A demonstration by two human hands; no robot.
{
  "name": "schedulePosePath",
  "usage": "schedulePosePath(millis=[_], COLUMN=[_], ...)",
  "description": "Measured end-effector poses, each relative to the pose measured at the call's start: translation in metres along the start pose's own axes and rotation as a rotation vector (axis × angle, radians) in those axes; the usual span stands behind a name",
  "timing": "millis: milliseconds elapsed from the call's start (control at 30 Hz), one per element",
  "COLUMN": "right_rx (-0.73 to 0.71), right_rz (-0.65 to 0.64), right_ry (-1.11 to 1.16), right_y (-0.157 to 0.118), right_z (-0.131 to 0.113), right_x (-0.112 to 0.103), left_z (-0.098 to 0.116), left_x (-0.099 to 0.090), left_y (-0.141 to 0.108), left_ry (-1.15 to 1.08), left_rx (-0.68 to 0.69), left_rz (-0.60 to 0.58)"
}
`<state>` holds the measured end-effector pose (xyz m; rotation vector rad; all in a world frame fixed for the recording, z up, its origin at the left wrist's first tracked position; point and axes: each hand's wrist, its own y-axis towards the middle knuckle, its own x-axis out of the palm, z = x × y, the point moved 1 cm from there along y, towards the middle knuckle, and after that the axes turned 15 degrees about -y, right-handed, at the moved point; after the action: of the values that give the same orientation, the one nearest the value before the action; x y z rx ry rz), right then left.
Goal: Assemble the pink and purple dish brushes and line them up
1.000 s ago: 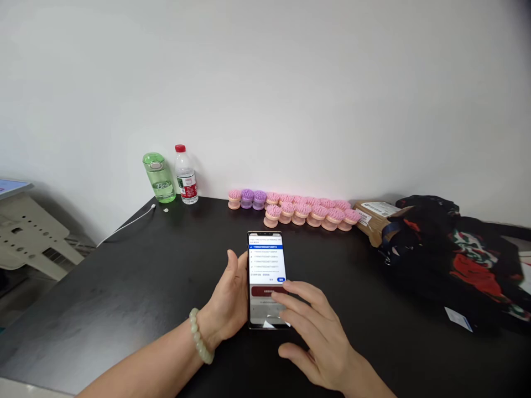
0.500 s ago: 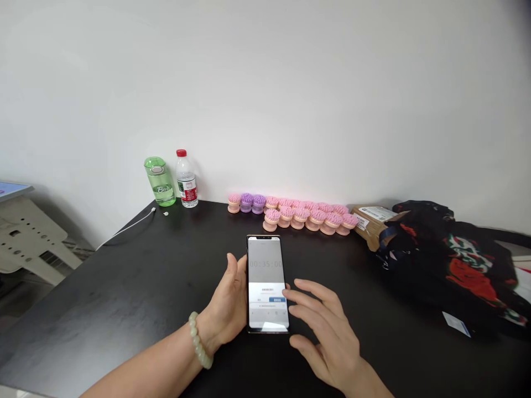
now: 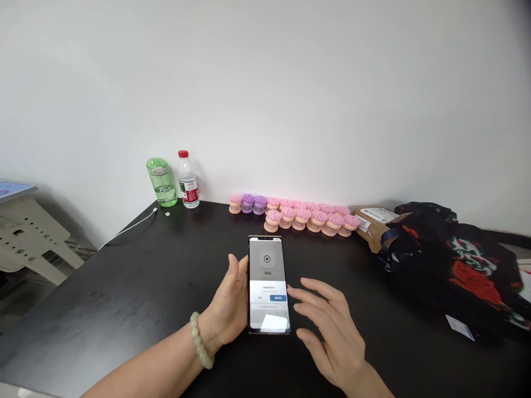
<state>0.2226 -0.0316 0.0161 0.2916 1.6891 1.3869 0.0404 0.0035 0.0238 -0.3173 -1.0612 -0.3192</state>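
Note:
My left hand (image 3: pixel 230 304), with a pale green bead bracelet (image 3: pixel 201 340) at the wrist, holds a smartphone (image 3: pixel 269 284) from its left side above the black table. The lit screen shows a round icon with the word "Vela" and, lower down, a white pop-up with a blue button. To the right of the phone is my right hand (image 3: pixel 332 329), its fingers spread and slightly curled, holding nothing. Its index and middle fingertips are close to the phone's right edge; whether they touch it I cannot tell.
Pink and purple bristled brushes (image 3: pixel 316 220) stand in rows by the wall. Left of them are a green bottle (image 3: pixel 162 182) and a red-capped water bottle (image 3: pixel 188 182), with a white cable (image 3: pixel 128 228). At right lie a cardboard package (image 3: pixel 372 224), a black patterned bag (image 3: pixel 440 260) and a card (image 3: pixel 459 327).
The phone screen has switched from a 00:35:00 timer to the "Vela" icon, with the pop-up still below. My right hand has drawn back slightly to the right of the phone.

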Motion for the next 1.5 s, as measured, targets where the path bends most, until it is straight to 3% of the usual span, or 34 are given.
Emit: schedulePosePath(millis=[800, 1500], right_rx=[-0.007, -0.031], right_rz=[0.016, -0.043], right_ry=[-0.022, 0.054], right_y=[0.0009, -0.0005], right_z=[-0.0005, -0.0052], right_x=[0.0004, 0.0019], left_z=[-0.0018, 0.0003], left_x=[-0.0009, -0.0029], left_y=[0.0014, -0.0001], left_ry=[-0.016, -0.043], left_rx=[-0.018, -0.040], left_rz=[-0.028, -0.064])
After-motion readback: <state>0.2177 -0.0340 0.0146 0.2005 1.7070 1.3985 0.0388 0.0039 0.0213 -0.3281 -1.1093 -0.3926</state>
